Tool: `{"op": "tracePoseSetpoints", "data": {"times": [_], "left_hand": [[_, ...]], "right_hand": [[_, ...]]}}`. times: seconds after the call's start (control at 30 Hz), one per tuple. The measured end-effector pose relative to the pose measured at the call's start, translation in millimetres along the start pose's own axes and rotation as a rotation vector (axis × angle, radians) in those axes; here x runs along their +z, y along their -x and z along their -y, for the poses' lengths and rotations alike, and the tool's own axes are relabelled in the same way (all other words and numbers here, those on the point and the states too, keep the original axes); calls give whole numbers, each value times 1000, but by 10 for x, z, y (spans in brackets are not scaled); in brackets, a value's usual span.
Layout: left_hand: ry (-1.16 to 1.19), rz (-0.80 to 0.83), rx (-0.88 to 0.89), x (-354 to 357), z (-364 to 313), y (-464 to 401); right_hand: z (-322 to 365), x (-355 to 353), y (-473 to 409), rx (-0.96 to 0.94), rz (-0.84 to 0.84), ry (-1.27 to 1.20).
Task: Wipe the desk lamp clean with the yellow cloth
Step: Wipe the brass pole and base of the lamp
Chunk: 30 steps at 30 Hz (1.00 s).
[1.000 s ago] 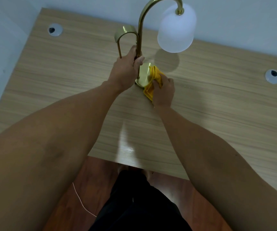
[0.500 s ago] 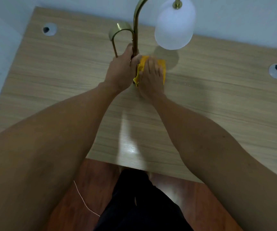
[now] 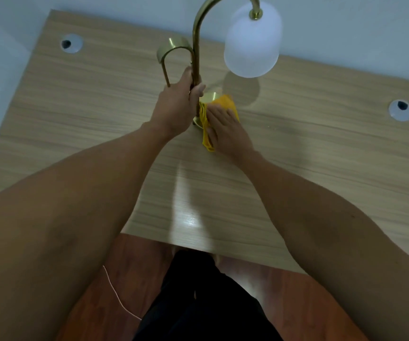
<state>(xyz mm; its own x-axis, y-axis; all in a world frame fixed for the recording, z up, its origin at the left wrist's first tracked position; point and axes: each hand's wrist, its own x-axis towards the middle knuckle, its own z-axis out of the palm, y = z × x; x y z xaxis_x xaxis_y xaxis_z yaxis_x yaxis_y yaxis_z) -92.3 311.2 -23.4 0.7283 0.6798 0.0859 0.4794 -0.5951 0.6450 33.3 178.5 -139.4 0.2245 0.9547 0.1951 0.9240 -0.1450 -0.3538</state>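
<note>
Left hand [image 3: 176, 108] grip closed round desk lamp [image 3: 196, 57] stem; right hand [image 3: 225, 129] flat, pressing yellow cloth [image 3: 228, 103] onto base.

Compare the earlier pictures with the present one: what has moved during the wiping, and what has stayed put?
The right hand has swept the yellow cloth across the lamp base: first at its near edge with fingers curled, now pressing it flat on top. Nothing was picked up or released. The left hand keeps gripping the brass stem, and the lamp stands in the same spot on the desk.
</note>
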Motion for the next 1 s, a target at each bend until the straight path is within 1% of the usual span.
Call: {"op": "tracePoseSetpoints", "data": {"times": [0.03,0.1,0.13,0.17,0.2,0.27,0.33,0.37,0.47,0.5,0.6,0.67,0.73,0.83,0.87,0.93,0.97,1.0], "left_hand": [[1,-5,1,6,-7,5],[-1,-12,-2,14,-17,1],[-5,-19,-6,14,-20,0],[-12,-28,-8,18,-16,2],[-19,-35,-7,19,-12,3],[-20,-36,-4,19,-1,10],[-3,-32,1,24,-1,33],[2,-29,2,29,-4,46],[10,-37,5,30,-13,68],[7,-36,5,32,-13,62],[-1,-29,-10,32,-24,53],[6,-44,-8,19,-15,54],[39,-59,2,27,-32,82],[82,-77,-3,32,-56,106],[93,-85,-9,29,-57,109],[100,-88,-9,30,-64,118],[98,-85,-4,26,-68,122],[98,-82,-1,22,-71,125]], "right_hand": [[-64,-20,84,-6,-28,-2],[-97,-45,-11,83,-44,19],[-48,-71,-166,140,-19,34],[30,-106,-329,178,55,41],[116,-125,-469,181,126,39],[259,-190,-558,119,176,-51],[212,-244,-381,82,128,-213],[154,-267,-256,114,90,-265],[15,-269,-222,261,15,-251],[11,-254,-338,270,12,-238],[112,-238,-641,164,102,-230],[145,-228,-625,122,167,-267],[90,-255,-455,154,192,-292],[99,-249,-195,244,165,-307],[180,-239,-115,241,137,-294],[344,-198,-31,174,102,-295],[429,-212,-22,164,128,-317],[500,-257,-11,187,189,-338]]}}
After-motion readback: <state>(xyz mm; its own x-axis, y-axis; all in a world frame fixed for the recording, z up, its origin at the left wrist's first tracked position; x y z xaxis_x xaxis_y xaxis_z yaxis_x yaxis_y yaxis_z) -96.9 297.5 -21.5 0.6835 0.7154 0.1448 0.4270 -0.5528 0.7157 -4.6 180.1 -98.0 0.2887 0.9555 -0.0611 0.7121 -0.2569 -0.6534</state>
